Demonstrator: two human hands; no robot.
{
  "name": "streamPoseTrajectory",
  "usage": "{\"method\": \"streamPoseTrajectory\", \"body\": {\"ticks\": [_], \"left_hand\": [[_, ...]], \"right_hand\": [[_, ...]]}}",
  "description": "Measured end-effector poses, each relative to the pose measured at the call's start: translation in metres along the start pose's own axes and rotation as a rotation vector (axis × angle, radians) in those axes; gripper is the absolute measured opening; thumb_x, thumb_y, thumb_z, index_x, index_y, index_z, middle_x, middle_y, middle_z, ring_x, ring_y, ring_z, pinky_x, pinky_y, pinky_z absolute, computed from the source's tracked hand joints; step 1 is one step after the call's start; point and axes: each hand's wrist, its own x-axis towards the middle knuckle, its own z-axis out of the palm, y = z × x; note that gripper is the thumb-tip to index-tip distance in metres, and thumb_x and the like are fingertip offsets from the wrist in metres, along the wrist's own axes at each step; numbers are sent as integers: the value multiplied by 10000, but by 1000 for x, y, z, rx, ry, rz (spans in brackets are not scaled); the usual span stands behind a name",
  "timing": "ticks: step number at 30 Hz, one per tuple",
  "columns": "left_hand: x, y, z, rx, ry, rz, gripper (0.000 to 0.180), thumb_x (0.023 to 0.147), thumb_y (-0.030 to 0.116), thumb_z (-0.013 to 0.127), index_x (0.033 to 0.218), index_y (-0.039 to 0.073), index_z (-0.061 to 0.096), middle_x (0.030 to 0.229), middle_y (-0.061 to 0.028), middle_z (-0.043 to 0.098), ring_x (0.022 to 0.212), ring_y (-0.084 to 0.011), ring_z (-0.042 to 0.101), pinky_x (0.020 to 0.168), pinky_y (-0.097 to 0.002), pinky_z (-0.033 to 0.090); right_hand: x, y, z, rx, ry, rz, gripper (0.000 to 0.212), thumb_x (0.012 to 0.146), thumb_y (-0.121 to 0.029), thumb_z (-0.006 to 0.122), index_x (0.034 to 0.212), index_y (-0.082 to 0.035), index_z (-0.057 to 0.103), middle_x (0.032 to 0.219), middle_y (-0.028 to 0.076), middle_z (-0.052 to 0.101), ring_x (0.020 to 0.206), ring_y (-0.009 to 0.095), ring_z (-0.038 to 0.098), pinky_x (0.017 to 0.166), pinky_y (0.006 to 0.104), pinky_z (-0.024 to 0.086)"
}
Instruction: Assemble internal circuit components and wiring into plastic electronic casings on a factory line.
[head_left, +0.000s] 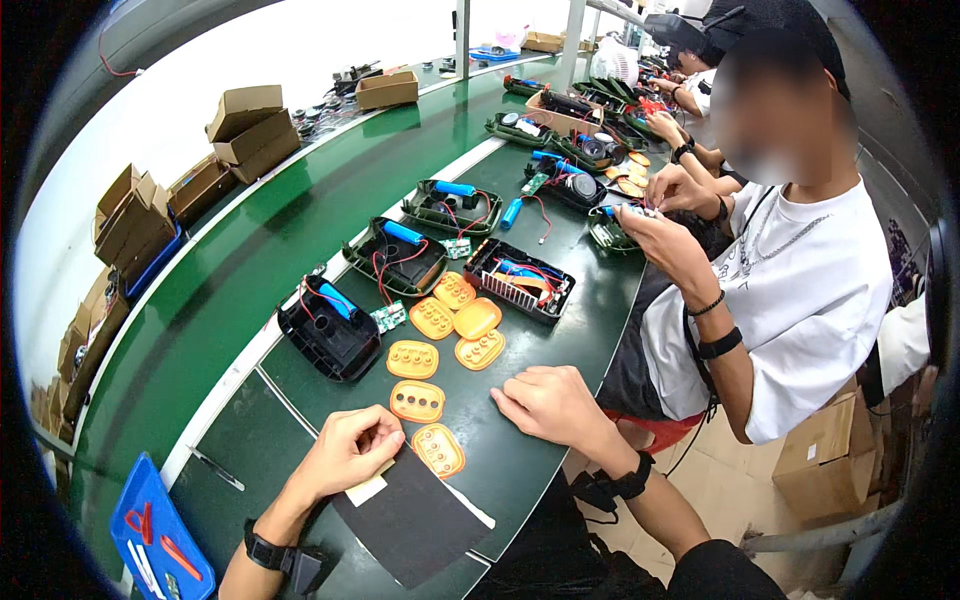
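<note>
My left hand (350, 450) is closed, its thumb and fingers pressed together over the upper left corner of a black sheet (415, 520); whatever is in the pinch is hidden. A small pale yellow piece of paper (367, 490) lies below these fingers. My right hand (550, 405) rests loosely curled on the table, with nothing visible in it. Between the hands is an orange oval keypad (438, 450), partly beside the sheet. Above it, another orange keypad (417, 400) carries a row of black dots. Several more orange pieces (432, 318) lie farther up.
Opened casings with blue cells and wires, a black one (330, 325) and a grille-fronted one (520, 278), stand beyond the keypads. A blue tray (150, 500) is at lower left. A green belt (240, 270) runs along the left. A co-worker (800, 270) sits to the right.
</note>
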Motion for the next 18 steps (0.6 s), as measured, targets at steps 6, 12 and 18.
{"method": "streamPoseTrajectory", "body": {"ticks": [6,12,18], "left_hand": [[-1,0,0,16,12,-4,134,928,131,688,882,14,639,643,22,514,562,-59,468,507,-249,381],[-1,-1,0,-3,4,-9,126,927,122,688,884,15,637,642,24,514,565,-53,464,505,-246,377],[3,13,-6,64,-112,4,130,912,106,682,915,-11,627,693,-41,571,621,-101,541,571,-285,456]], "right_hand": [[-1,1,3,16,1,7,278,881,-171,688,654,-54,576,596,85,562,567,271,593,518,403,473],[0,-2,-1,9,2,14,280,883,-175,686,655,-57,576,596,86,563,568,274,593,520,408,472],[-1,0,2,12,-7,25,291,891,-195,677,654,-63,570,593,80,565,567,270,600,513,405,475]]}}
